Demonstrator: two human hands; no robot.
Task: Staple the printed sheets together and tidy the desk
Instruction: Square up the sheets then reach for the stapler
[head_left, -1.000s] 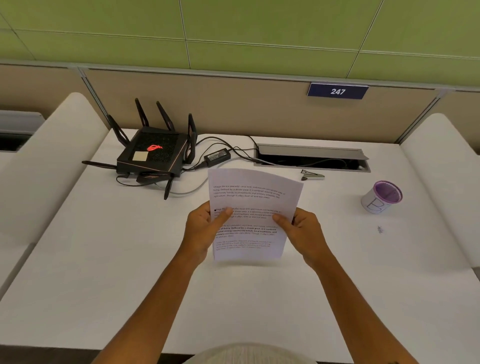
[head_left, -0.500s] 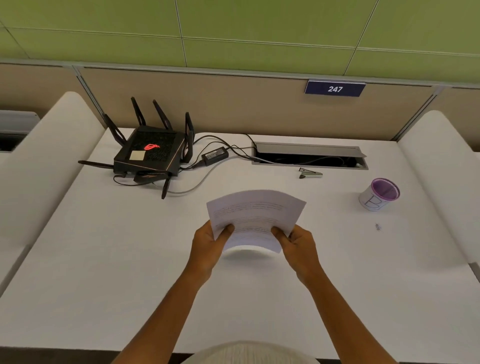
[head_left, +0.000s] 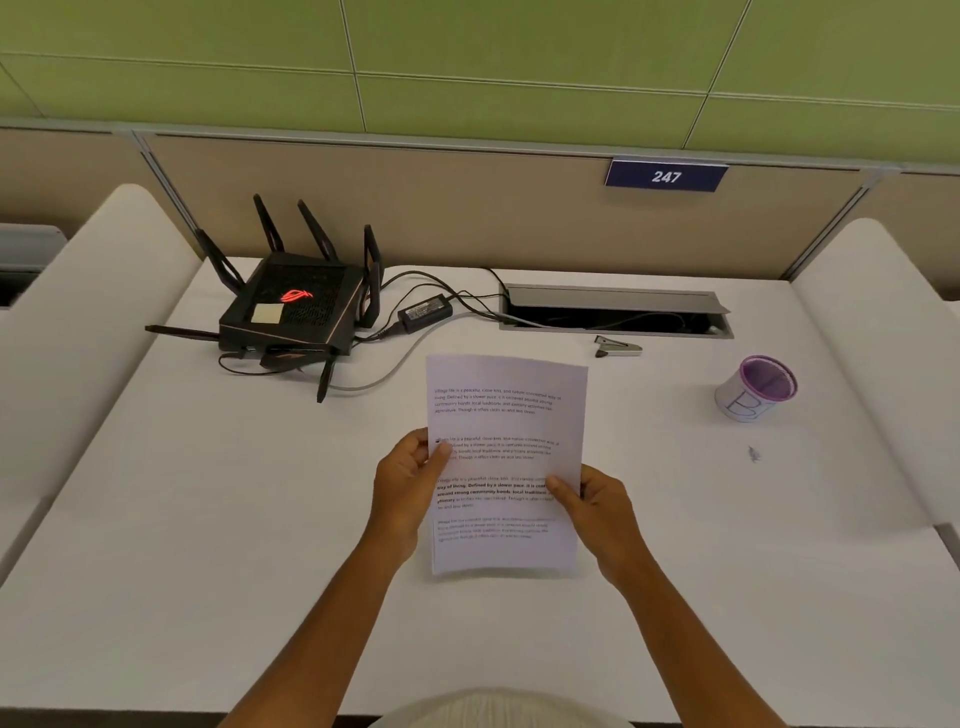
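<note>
Both hands hold the printed sheets (head_left: 506, 462) over the tabletop (head_left: 208, 571); half a second ago the pages were tipped flat and bowed, now they face the camera upright. The left hand (head_left: 410, 478) pinches the left edge, thumb on the text; the right hand (head_left: 597, 499) pinches the right edge lower down. A stapler (head_left: 618, 347) lies beyond.

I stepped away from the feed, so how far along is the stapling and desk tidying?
Early stage. Nothing looks finished: no staple is visible in the printed sheets. In hand: the left hand and right hand grip the sheets by their side edges above the desk. Left: the stapler lies untouched near the cable slot, and a small scrap remains beside the purple-rimmed cup.
</note>
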